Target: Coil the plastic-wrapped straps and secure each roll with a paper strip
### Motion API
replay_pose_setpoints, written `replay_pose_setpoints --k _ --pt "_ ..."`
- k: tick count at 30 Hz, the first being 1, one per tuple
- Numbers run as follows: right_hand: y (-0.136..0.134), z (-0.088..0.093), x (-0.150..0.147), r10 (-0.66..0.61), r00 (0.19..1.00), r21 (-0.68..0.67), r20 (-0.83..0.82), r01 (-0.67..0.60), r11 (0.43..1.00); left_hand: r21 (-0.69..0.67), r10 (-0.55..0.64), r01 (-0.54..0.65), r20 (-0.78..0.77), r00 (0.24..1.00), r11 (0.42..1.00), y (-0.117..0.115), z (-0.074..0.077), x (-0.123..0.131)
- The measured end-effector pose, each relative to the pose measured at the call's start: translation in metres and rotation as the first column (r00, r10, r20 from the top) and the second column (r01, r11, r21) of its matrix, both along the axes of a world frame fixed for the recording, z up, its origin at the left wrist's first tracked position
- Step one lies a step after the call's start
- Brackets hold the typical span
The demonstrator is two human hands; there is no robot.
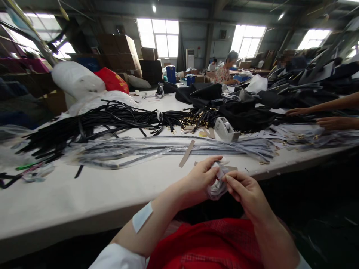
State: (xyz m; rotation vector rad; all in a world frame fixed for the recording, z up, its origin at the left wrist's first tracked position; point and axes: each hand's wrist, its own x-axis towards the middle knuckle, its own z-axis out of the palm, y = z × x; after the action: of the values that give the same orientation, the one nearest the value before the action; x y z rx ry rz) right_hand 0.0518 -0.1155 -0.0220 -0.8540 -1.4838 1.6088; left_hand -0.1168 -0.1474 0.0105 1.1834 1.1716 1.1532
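Near the table's front edge, my left hand (200, 177) is closed around a crumpled clear plastic bag (217, 191). A small white piece, perhaps a label or tape, shows on top of the bag. My right hand (246, 188) pinches at the bag's right side with thumb and forefinger; what lies between those fingertips is too small to make out. The bag's contents are unclear. A pale rectangular strip (142, 216) sticks to my left forearm. Just beyond my hands lie a grey-brown card strip (186, 153) and long straps in clear plastic sleeves (146, 147).
A bundle of black straps (92, 121) with gold clasps (196, 118) stretches across the white table (106, 194). A tape dispenser (225, 129) stands ahead, near black fabric bags (202, 93). At right, a co-worker's hands (331, 121) rest over black material. Others sit farther back.
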Motion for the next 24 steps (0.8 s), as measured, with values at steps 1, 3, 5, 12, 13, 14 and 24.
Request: replay_pose_setpoints --k 1,3,5,12,13,14,24 --pt "0.000 0.000 0.000 0.004 1.000 0.003 0.020 -0.004 1.000 -0.026 0.023 -0.023 0.002 1.000 0.999 0.000 0.001 0.001" --pt "0.001 -0.001 0.000 0.014 0.999 0.002 0.046 -0.014 1.000 -0.080 0.047 -0.042 0.062 0.997 0.996 0.000 0.001 0.003" --pt "0.001 -0.001 -0.001 0.024 0.998 -0.002 0.066 -0.024 1.000 -0.097 0.056 -0.044 0.125 0.991 0.994 0.002 0.000 0.005" --pt "0.003 -0.002 0.000 0.022 0.993 0.007 0.117 -0.023 1.000 0.089 0.158 -0.142 -0.215 0.964 0.986 0.010 -0.010 0.006" --pt "0.003 -0.003 0.000 0.023 0.992 0.010 0.120 -0.025 1.000 0.150 0.192 -0.155 -0.283 0.940 0.976 0.010 -0.010 0.005" --pt "0.004 -0.003 0.000 0.028 0.992 0.013 0.124 -0.030 0.999 0.216 0.229 -0.160 -0.343 0.911 0.963 0.009 -0.008 0.005" --pt "0.003 -0.010 0.000 -0.112 0.990 0.184 0.080 0.096 0.978 0.644 0.382 -0.043 -0.397 0.835 0.764 -0.012 0.006 0.027"
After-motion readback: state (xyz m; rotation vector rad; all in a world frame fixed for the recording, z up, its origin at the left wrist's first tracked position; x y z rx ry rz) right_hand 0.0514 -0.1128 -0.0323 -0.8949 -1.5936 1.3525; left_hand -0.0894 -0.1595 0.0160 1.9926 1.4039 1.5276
